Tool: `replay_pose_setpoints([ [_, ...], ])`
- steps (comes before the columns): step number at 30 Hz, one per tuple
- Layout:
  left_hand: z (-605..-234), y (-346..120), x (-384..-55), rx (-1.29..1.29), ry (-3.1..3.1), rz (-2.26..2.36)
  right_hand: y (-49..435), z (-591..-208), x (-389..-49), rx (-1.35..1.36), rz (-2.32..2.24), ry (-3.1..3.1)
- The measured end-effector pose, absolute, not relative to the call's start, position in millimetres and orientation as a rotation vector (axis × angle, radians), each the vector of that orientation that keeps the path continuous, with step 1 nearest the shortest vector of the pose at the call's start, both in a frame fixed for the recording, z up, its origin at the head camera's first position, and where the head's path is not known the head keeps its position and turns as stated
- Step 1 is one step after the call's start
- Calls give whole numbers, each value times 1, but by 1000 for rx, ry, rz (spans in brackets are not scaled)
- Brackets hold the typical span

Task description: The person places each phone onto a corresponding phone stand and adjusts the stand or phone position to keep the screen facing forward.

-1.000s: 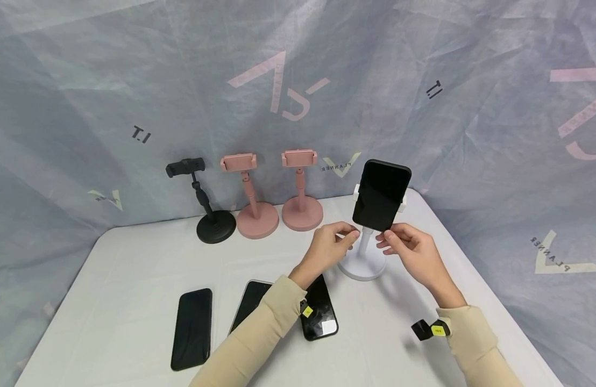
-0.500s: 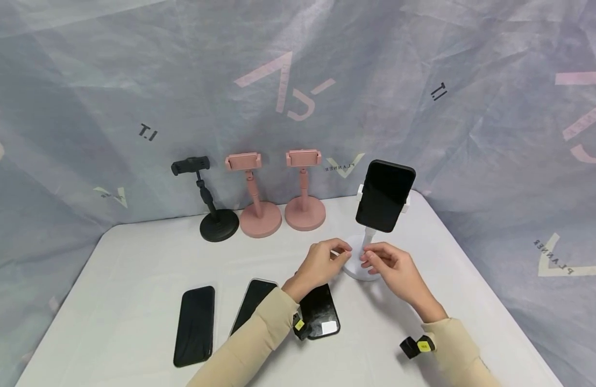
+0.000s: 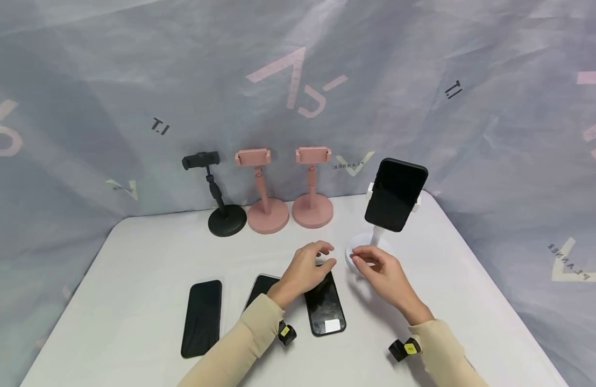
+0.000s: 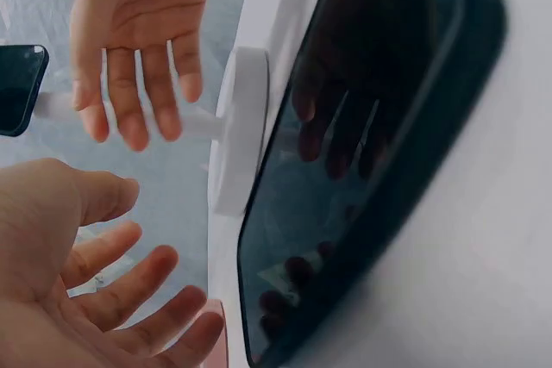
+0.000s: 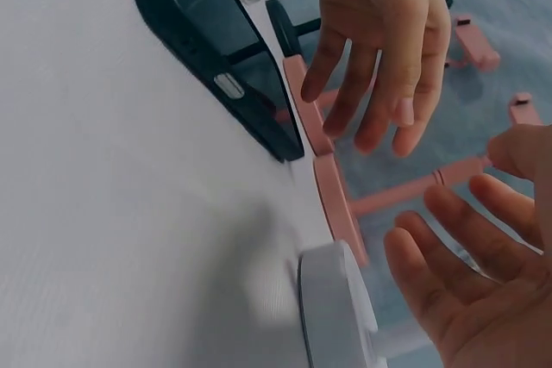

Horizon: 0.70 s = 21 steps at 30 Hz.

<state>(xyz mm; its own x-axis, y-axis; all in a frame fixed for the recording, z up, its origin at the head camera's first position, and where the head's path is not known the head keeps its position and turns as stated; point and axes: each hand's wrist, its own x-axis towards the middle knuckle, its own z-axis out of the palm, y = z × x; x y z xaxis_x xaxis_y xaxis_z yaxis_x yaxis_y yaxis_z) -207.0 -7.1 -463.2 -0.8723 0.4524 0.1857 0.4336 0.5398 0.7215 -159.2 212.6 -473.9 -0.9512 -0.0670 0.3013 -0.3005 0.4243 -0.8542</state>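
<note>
A black phone [image 3: 396, 194] is held tilted in the white phone stand [image 3: 354, 248] at the right of the table. My right hand [image 3: 384, 274] hovers in front of that stand's base, its loosely bent fingers holding nothing in the right wrist view. To its left, my left hand [image 3: 303, 270] is above a dark phone [image 3: 325, 309] lying face up; the left wrist view shows its fingers [image 4: 138, 299] spread and holding nothing. Another phone [image 3: 262, 286] lies partly hidden behind the left forearm.
A third flat phone [image 3: 201, 318] lies farther left on the white table [image 3: 133, 301]. Along the back stand a black phone stand [image 3: 227, 220] and two pink ones, the left [image 3: 268, 216] and right [image 3: 313, 210]. A grey printed cloth [image 3: 206, 80] hangs behind.
Both hands have come away from the mounted phone, down and to the left. The left hand has spread its fingers over the flat phone. The view has shifted slightly.
</note>
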Motion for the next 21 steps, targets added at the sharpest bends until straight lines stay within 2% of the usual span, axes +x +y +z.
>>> replay_pose_setpoints([
  [6, -467, -15, -209, 710, 2759, 1210, 196, -472, -173, 315, 1626, -2389],
  [13, -475, -20, -213, 733, 2820, 1057, 178, -472, -194, 318, 1713, -2334],
  [21, -476, -21, -223, 724, 2842, 986, 161, -461, -221, 210, 1706, -2364],
])
